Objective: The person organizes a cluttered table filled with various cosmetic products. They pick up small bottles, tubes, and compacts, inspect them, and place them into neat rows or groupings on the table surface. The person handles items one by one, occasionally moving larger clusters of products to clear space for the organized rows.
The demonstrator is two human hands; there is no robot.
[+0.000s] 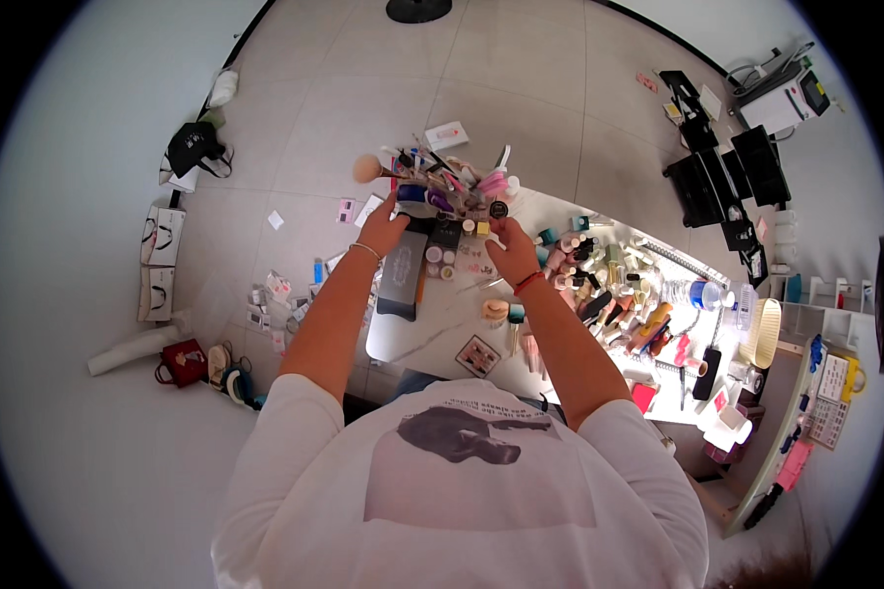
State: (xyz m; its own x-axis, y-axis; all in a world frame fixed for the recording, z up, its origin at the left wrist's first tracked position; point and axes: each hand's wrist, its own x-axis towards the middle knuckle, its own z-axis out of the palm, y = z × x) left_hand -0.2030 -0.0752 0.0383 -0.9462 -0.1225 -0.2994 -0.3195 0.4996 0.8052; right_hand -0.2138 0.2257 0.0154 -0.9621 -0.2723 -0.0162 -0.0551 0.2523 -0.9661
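A pale tiled floor (521, 108) surrounds a marble-patterned worktop (442, 319) covered with cosmetics. Lying on it is a long dark grey case (400, 275), the landmark for the rest. Just beyond the far end of the case and to its right, a round black-topped item (498, 210) sits at the fingertips of the right hand (512, 250); the fingers are drawn close together there, but I cannot tell whether they grip it or only touch it. The left hand (383, 232) is at the far end of the case, its fingers along the side of a dark blue container (414, 198); whether they close on it is hidden, though the position would suit steadying it.

Beyond the far end of the case, makeup brushes (449, 180) crowd together, many tips outward, probably to keep the bristles from being pressed; one large fluffy brush (367, 169) leans out to the left. Right beside the case, small round jars (440, 261) sit close together, likely grouped by kind. Nearer the person and right of the case lies a palette (478, 355). Well to the right of the case, bottles and tubes (609, 285) lie heaped, seemingly unsorted.
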